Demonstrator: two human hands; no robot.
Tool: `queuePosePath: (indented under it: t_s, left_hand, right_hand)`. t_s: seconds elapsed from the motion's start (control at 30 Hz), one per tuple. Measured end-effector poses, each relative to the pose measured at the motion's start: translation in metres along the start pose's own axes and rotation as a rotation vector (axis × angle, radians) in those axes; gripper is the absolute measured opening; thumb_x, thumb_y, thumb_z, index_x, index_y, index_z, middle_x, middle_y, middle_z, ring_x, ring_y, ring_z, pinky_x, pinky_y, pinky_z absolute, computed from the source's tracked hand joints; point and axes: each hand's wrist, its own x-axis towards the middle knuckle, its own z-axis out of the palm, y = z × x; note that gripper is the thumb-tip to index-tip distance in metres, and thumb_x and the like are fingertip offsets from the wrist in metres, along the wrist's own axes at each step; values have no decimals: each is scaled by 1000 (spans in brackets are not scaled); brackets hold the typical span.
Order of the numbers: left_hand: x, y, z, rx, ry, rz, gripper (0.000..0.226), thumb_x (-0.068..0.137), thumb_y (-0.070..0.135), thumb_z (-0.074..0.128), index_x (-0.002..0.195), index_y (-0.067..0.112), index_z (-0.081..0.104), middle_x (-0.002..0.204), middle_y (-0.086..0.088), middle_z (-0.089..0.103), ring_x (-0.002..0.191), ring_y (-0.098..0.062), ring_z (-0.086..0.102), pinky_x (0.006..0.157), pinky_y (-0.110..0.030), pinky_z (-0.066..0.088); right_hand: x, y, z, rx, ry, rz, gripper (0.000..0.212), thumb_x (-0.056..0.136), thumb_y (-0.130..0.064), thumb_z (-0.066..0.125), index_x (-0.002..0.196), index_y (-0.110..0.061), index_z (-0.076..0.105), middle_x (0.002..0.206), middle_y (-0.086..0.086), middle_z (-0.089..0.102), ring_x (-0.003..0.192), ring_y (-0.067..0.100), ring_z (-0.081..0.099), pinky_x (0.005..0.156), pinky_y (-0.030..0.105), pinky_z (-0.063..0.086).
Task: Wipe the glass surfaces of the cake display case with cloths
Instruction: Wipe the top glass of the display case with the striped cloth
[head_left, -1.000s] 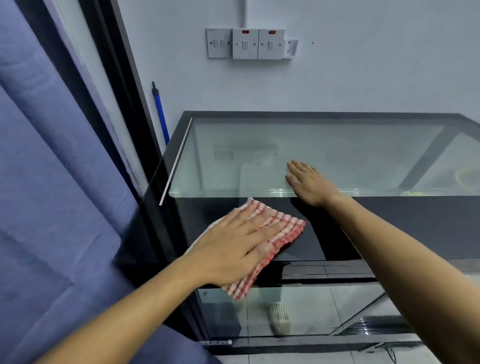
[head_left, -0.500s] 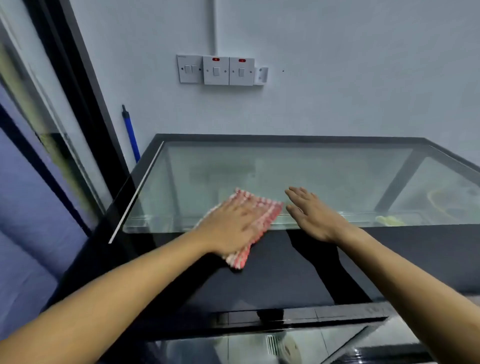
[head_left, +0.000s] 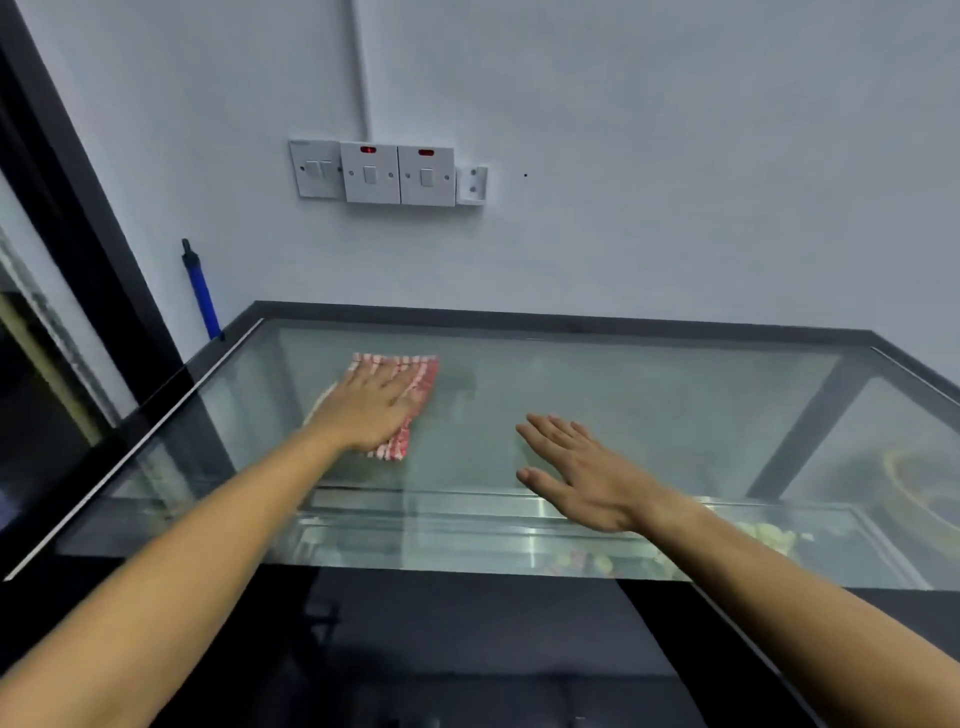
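Pale grey wall backs the scene in the head view, with a row of white switch plates mounted on it; two of them show small red indicators, but no lettering on them can be read, and no brand or label is legible anywhere. Below the wall lies the glass top of the cake display case, framed in dark trim. A blue handle leans in the corner by the case's far left end. The left hand lies flat, fingers straight and together, pressing a red-and-white checked cloth onto the glass toward the far left part of the pane; the cloth shows ahead of the fingertips and along the right side of the hand, its long axis running roughly away from the person. The right hand is spread and relaxed, holding nothing, and sits nearer the front edge, well apart from the cloth; whether its palm touches the glass I cannot tell. The unwiped stretch appears to lie to the cloth's right, so the left hand, already on the cloth, seems best placed to sweep that way, toward the right hand.
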Motion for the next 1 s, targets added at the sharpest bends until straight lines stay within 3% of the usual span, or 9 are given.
queuePosePath:
  t_s: [0.07, 0.13, 0.33, 0.47, 0.53, 0.67, 0.77, 0.9, 1.0]
  left_hand:
    - [-13, 42, 13, 29, -39, 239, 101, 72, 88, -27, 161, 45, -7, 169, 10, -15, 157, -16, -17, 130, -39, -10]
    - [-22, 34, 11, -24, -24, 249, 89, 80, 87, -16, 160, 48, -5, 166, 16, -15, 156, -11, -17, 126, -31, -14]
    - [53, -118, -7, -58, 68, -347, 70, 103, 69, 3, 165, 38, 0, 174, -3, -5, 161, -31, -6, 130, -46, -5]
    - [140, -104, -10, -92, 82, -374, 79, 95, 74, -4, 166, 38, 1, 175, -5, 1, 161, -35, 0, 130, -50, -4]
    - [177, -41, -13, -73, 66, -212, 83, 88, 80, -16, 163, 45, -6, 174, -3, 1, 161, -33, -1, 130, -51, -5]
    - [150, 121, 11, 41, -9, 427, 73, 93, 74, -11, 160, 45, -8, 174, 2, -2, 160, -23, -8, 130, -46, -6]
    - [83, 96, 18, 11, -35, 617, 78, 94, 75, -7, 163, 40, 0, 173, 8, -5, 159, -16, -14, 129, -37, -11]
    - [80, -56, -9, 24, 24, 323, 84, 84, 85, -15, 156, 42, -6, 170, 8, -7, 159, -15, -10, 125, -26, -14]
    - [129, -123, -26, 36, -23, -7, 90, 82, 78, -22, 162, 38, -12, 174, -1, -3, 161, -24, -4, 130, -39, -7]
  right_hand:
    - [1, 11, -4, -12, -4, -24, 70, 105, -65, 19, 165, -33, 0, 171, -11, -7, 149, -4, -15, 120, 20, -15]
    - [-2, 21, -7, -21, 6, -15, 72, 104, -67, 17, 165, -33, 0, 171, -12, -7, 153, 0, -14, 120, 20, -16]
    - [-6, 24, 0, -7, 51, 3, 72, 103, -69, 11, 164, -34, -5, 169, -16, -15, 153, 1, -22, 122, 23, -18]
    - [-6, 26, 0, -12, 47, 13, 70, 102, -71, 10, 162, -39, -9, 165, -22, -21, 149, -6, -28, 123, 22, -19]
    - [-5, 25, 1, -13, 51, 20, 69, 102, -72, 10, 161, -42, -9, 165, -23, -22, 148, -8, -29, 123, 21, -19]
    - [-5, 24, -3, -32, 27, 20, 67, 102, -69, 11, 160, -42, -10, 162, -26, -24, 149, -7, -28, 121, 19, -21]
    - [-7, 22, -5, -54, 4, 19, 66, 104, -66, 12, 160, -41, -12, 162, -26, -25, 146, -10, -31, 120, 18, -22]
    - [-8, 21, -6, -33, 8, 24, 64, 105, -65, 16, 160, -43, -9, 165, -25, -21, 147, -10, -29, 120, 18, -21]
    - [-6, 20, -7, -45, -7, 27, 65, 105, -65, 14, 160, -42, -11, 165, -24, -22, 146, -10, -31, 121, 19, -21]
